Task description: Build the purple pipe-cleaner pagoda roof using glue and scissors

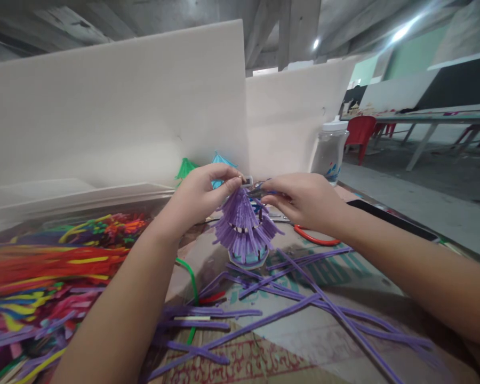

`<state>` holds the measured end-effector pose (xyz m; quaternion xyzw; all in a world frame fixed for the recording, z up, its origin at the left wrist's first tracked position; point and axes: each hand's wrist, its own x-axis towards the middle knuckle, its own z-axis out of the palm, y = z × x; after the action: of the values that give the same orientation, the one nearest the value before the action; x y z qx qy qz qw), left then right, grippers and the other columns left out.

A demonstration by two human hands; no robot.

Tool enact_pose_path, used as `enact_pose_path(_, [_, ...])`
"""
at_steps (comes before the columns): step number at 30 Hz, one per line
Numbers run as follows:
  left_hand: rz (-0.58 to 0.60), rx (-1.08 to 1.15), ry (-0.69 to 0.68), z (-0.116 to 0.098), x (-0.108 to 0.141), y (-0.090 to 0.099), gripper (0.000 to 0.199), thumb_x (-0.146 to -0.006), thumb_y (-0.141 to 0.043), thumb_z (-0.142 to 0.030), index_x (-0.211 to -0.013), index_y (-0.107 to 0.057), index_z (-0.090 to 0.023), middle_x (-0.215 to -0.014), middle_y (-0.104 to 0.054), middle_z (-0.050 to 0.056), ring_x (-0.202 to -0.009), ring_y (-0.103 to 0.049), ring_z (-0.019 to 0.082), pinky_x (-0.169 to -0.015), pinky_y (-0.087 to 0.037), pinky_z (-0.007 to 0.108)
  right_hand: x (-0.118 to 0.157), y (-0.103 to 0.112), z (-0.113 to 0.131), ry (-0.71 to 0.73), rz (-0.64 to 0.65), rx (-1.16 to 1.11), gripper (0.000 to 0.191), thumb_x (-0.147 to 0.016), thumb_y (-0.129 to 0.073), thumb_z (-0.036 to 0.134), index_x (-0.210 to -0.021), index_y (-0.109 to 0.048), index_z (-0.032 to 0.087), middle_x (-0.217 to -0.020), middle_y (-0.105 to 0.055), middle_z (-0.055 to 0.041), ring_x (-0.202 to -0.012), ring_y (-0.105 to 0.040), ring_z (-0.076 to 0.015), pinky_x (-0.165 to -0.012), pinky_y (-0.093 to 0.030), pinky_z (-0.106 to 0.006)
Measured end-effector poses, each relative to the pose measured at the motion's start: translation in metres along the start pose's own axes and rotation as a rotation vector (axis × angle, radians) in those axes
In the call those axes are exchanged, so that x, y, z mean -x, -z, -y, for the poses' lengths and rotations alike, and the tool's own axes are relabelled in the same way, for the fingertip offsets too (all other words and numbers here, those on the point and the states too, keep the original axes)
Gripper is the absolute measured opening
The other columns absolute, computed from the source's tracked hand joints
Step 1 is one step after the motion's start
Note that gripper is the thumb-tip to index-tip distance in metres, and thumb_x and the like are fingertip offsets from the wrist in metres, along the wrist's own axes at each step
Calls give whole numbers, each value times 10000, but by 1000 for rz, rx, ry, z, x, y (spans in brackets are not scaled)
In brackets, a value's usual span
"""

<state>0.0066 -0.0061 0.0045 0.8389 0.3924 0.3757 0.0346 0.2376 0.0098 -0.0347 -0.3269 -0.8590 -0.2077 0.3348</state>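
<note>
A purple tiered model [246, 229] made of fuzzy stems stands upright on a small base at the middle of the table. My left hand [210, 189] pinches the tip of its pointed top between thumb and forefinger. Just to the right of that tip, my right hand [300, 200] is closed around a dark tool [257, 192], mostly hidden by the fingers, whose end lies close to the top. Loose purple stems [292, 298] are strewn over the cardboard in front of the model.
Colourful stems [52, 266] fill the left side. Green and blue cones [186, 168] stand behind my left hand. A clear bottle [330, 152], an orange-red handle [316, 238] and a black flat object [392, 220] are at the right. White panels [116, 117] rise behind.
</note>
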Motion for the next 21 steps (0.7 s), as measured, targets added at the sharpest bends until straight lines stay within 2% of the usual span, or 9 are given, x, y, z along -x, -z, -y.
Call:
enact_pose_path(12, [-10, -31, -20, -4, 0, -2, 196, -911, -572, -309, -860, -706, -176, -896, -733, 44, -869, -658, 188, -852, -486, 299, -1, 7, 5, 14, 33, 57, 340, -982, -483, 420, -939, -727, 187, -714, -699, -47, -648, -592, -172, -565, -250, -282])
enact_pose_path(21, [-10, -16, -14, -3, 1, -1, 188, -908, -581, -304, -853, -715, -184, -843, -725, 30, -831, -656, 177, -796, -485, 277, -1, 3, 5, 30, -24, 74, 374, -1006, -429, 380, -871, -721, 189, -730, -712, -55, -671, -604, -168, -568, -261, -286])
